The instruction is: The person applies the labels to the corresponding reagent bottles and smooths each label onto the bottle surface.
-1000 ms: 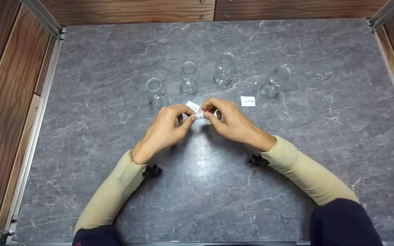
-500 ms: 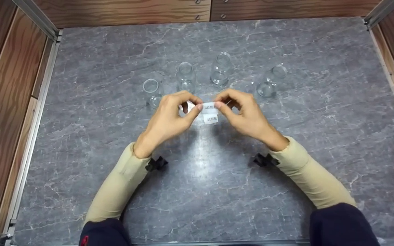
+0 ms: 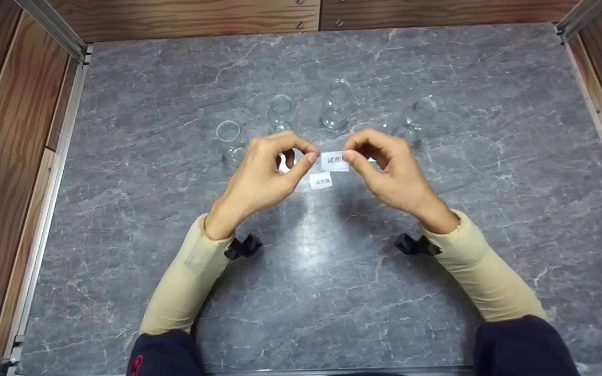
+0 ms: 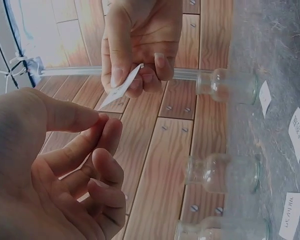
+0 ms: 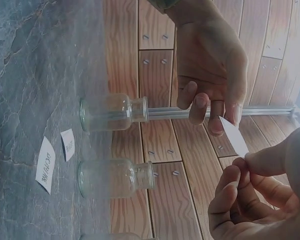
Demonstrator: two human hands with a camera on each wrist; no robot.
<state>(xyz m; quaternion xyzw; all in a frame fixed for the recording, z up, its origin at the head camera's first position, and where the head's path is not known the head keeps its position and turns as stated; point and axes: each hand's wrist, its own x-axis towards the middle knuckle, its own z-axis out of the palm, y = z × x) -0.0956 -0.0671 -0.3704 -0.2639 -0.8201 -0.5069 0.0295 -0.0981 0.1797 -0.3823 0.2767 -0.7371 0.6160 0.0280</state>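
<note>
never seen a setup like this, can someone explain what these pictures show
There is no robot: a person works with bare hands, the left hand and right hand. The wide view looks down from a camera on the head; the two close-ups, turned sideways, come from the left wrist camera and right wrist camera. On the grey marbled table stand four clear glass bottles, and nearer the person lie three small white labels with dark print. The right hand pinches a fourth label in the air. The left hand has its fingertips right by that label's other edge; whether they touch it is hard to tell.
</note>
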